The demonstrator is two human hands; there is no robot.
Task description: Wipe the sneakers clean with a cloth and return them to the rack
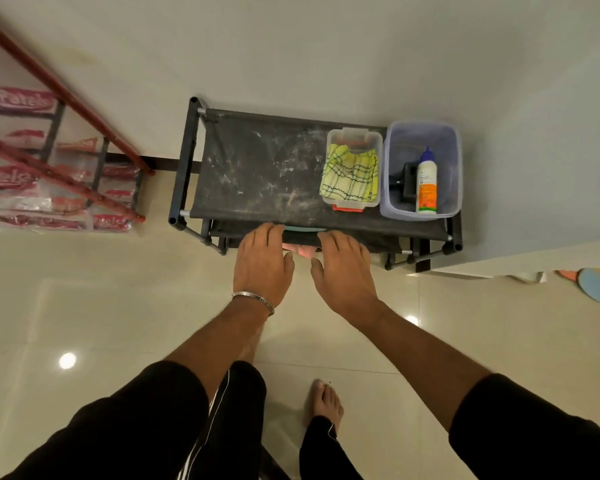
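Tiled floor (84,306); left hand (262,261), right hand (343,268) at rack (257,168)

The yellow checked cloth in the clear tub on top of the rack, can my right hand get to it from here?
Probably yes. The cloth lies uncovered in the lidless tub, and nothing stands between it and your right hand, which is at the rack's front edge.

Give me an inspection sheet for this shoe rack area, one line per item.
Surface: shoe rack, top shelf dusty and smudged.
Job's things: yellow checked cloth in a clear container; sneakers barely visible under the shelf edge.
Clutter: white bottle and a black object in a translucent bin.
Hands: left hand and right hand reaching under the top shelf, fingers hidden.
Cables: nothing seen.
Surroundings: glossy tile floor, red-railed stand left.
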